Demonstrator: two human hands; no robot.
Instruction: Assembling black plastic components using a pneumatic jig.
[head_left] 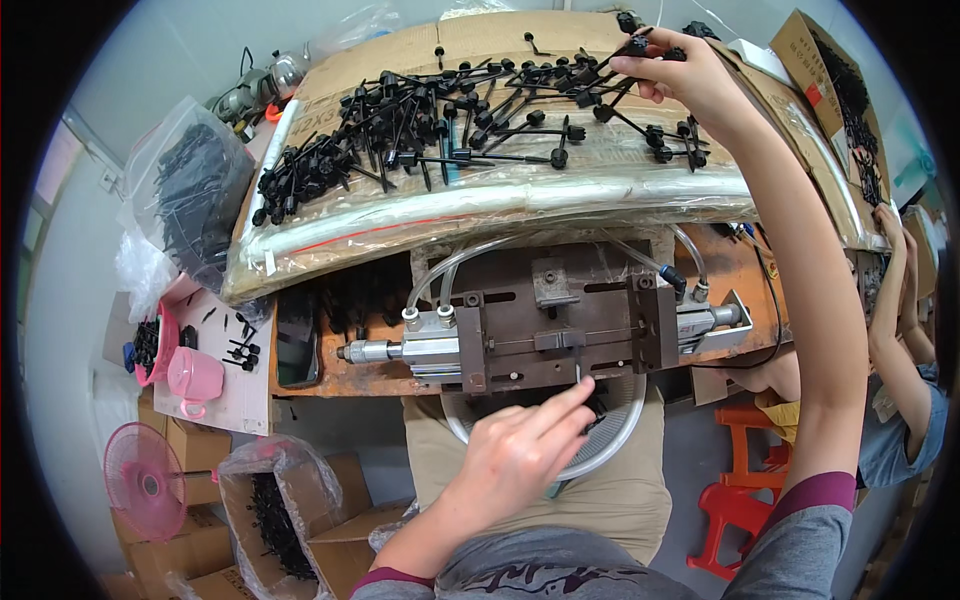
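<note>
My right hand (690, 82) is raised at the far right of a cardboard-covered surface (400, 50). Its thumb and fingers pinch a thin black rod with a knobbed plastic head (634, 46). Many similar black knobbed rods (380, 125) lie in a tangled pile to its left. My left hand (520, 450) is low in front of a dark metal clamping fixture (520, 270), index finger stretched out and the other fingers loosely bent. That fingertip is close to a small block (558, 340) in the fixture's middle; whether it touches is unclear. I see nothing held there.
Air cylinders (432, 348) with clear hoses flank the fixture. A round mesh basket (625, 430) sits on my lap beneath it. At left stand a bag of black parts (200, 190), a pink cup (195, 375) and a pink fan (145, 480). Another person's arms (890, 290) work at right.
</note>
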